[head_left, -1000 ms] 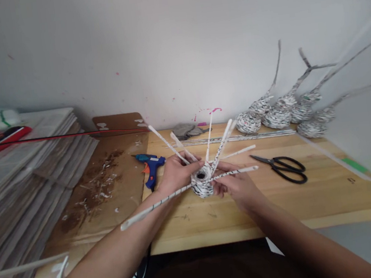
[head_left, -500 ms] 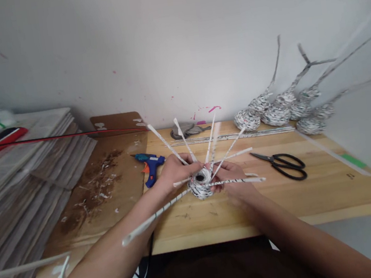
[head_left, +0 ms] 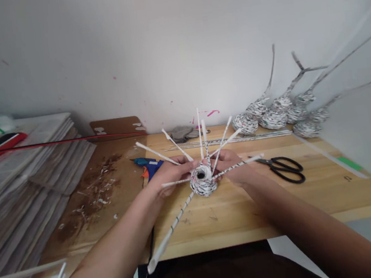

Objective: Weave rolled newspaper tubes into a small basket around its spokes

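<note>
Between my hands is a small round woven paper piece with a dark hole at its top, made of rolled newspaper. Several paper tubes fan out from it, one long tube pointing down toward me at the left. My left hand grips the piece's left rim, thumb on top near the hole. On the other side, my right hand has its fingers closed at the right rim, among the tube bases. Its fingertips are partly hidden by the tubes, so I cannot tell whether they pinch a single tube.
A blue glue gun lies left of my hands, black-handled scissors to the right. Several woven gourd shapes stand by the wall at back right. Paper tubes and a grey cloth lie behind. Stacked paper fills the left.
The woven piece has turned a little in my hands, its tubes shifting round, and the long tube now points more steeply toward me. My right hand has moved up along the rim.
</note>
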{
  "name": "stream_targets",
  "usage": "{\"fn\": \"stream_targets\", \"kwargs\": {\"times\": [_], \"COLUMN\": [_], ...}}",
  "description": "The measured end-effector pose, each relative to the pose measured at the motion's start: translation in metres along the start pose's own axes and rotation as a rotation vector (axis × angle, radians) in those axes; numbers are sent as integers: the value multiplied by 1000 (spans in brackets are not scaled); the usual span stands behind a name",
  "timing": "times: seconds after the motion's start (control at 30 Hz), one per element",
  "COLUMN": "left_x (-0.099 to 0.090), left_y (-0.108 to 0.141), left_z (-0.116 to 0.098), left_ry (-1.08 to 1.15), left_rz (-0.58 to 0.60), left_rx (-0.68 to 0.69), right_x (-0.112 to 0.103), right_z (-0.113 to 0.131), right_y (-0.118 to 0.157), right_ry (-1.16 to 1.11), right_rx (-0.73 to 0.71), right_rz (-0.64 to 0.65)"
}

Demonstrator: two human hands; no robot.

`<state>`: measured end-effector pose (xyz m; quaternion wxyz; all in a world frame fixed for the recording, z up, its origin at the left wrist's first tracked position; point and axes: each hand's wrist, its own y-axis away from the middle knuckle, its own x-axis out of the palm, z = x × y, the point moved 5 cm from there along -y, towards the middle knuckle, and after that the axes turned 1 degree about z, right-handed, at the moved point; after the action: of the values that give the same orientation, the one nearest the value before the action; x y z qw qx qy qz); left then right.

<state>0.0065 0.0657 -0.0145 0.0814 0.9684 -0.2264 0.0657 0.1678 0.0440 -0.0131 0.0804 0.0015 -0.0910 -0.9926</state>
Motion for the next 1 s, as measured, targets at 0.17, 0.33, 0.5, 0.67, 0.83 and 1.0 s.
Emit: {"fn": "stream_targets", "kwargs": {"times": [0.17,0.33,0.5,0.67,0.83,1.0], "left_x": [-12,-27,-30,-25,-22,-21], "left_y": [-1,-6,-9,-9,-5,-1], "left_z": [-14,-10,-4,-2,-12,-17], "left_ry": [9,31,-25,-36,-265,-347], "left_rz": [246,281,215,79,-61,-130], "left_rx": [-17,-75,-86,-85,34,37], "right_x": [-6,-4,-2,4,4,6], "right_z": [4,-3,-14,-12,-18,-18], "right_y": [-19,-26,-25,-21,-24,-22], "right_ry": [22,12,2,-9,-23,-47], "right_rx": [-2,-1,88,106,61,62], "right_rz": [39,70,72,88,74,78]}}
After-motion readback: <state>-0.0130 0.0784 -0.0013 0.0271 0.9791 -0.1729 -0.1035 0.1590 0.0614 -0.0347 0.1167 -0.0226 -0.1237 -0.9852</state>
